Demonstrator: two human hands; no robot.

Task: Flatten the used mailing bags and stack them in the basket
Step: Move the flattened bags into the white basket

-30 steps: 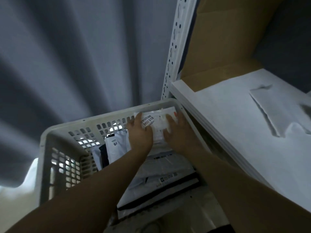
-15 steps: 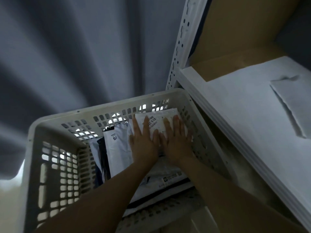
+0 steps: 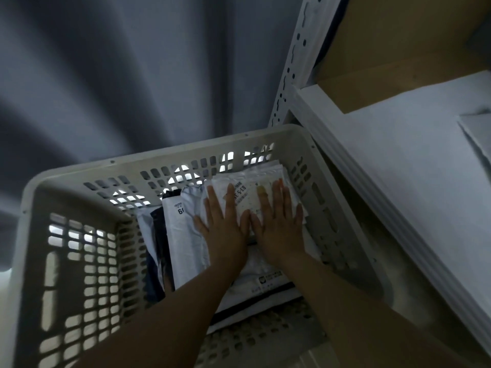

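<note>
The white perforated basket (image 3: 69,261) sits on the floor between a grey curtain (image 3: 132,75) and a shelf unit. Against its left side a few bags stand on edge rather than lying flat: a dark one (image 3: 159,235) and a white one printed "19" (image 3: 178,224). Those may yet need laying down.

The left hand (image 3: 225,229) lies palm-down on the stack at the basket's right side, with its fingers straight and close together and its thumb out to the left. It presses the topmost mailing bag (image 3: 248,193), a white one with a printed label, which lies flat in the far right corner of the basket. The right hand (image 3: 279,227) is just beside it on the same bag, with its fingers straight and slightly fanned — neither hand grips anything. Under the top bag lies at least one larger white bag with a logo (image 3: 268,280).

This bag looks flattened and placed, so the step in hand is nearly done. On the white shelf board (image 3: 385,168), at the right edge of view, lies a pale flat piece (image 3: 478,134) — possibly another bag waiting its turn, though that is hard to tell. How many remain beyond it is out of sight.
</note>
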